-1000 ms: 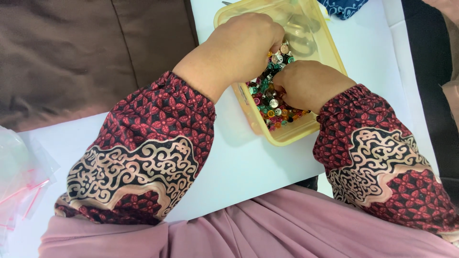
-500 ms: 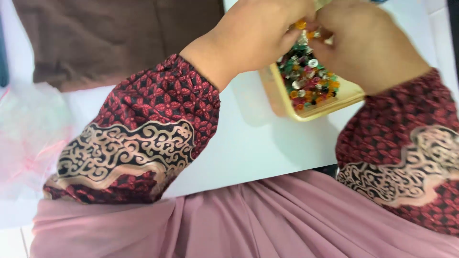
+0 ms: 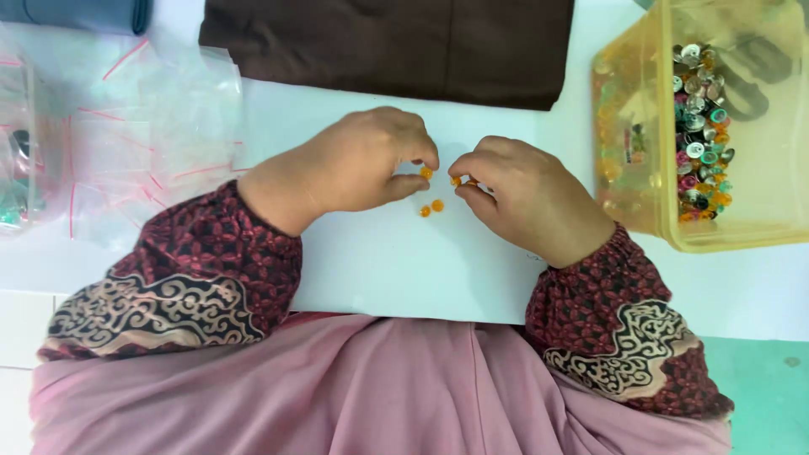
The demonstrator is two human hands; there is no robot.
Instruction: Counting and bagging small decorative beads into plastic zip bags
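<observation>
My left hand point(image 3: 354, 164) rests on the white table point(image 3: 396, 261), its fingertips pinched on a small orange button point(image 3: 426, 173). My right hand point(image 3: 527, 198) sits just to the right, fingertips holding another small orange button point(image 3: 458, 180). Two more orange buttons point(image 3: 431, 207) lie loose on the table between and just below the two hands. A yellow translucent plastic tub point(image 3: 758, 232) stands at the right, holding several mixed coloured and silver buttons point(image 3: 699, 126).
A folded dark brown cloth point(image 3: 388, 46) lies at the back of the table. Clear plastic zip bags with red strips point(image 3: 126, 135) are piled at the left. Pink fabric point(image 3: 379, 388) covers my lap at the table's near edge.
Both hands have left the yellow tub and come to the middle of the table, now holding small orange buttons. The view has shifted, with the tub now at the right.
</observation>
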